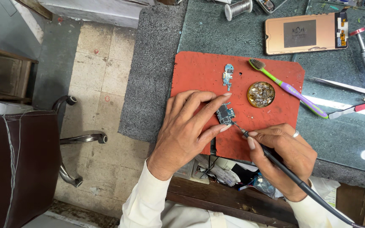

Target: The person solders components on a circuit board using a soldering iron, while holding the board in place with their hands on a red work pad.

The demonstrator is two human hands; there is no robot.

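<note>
The left hand pinches a small dark-blue phone circuit board between thumb and fingertips, steadying it on the red rubber work mat. Just right of it, the right hand is closed in a pen grip around a black corded soldering iron, whose fine tip seems to touch the board's lower right corner, though contact is hard to confirm. The step in hand looks like soldering on the board; the next move calls for a still board and light tip pressure. Beyond lie a smaller blue board piece, a round brass tin and a green-and-purple toothbrush.
</note>
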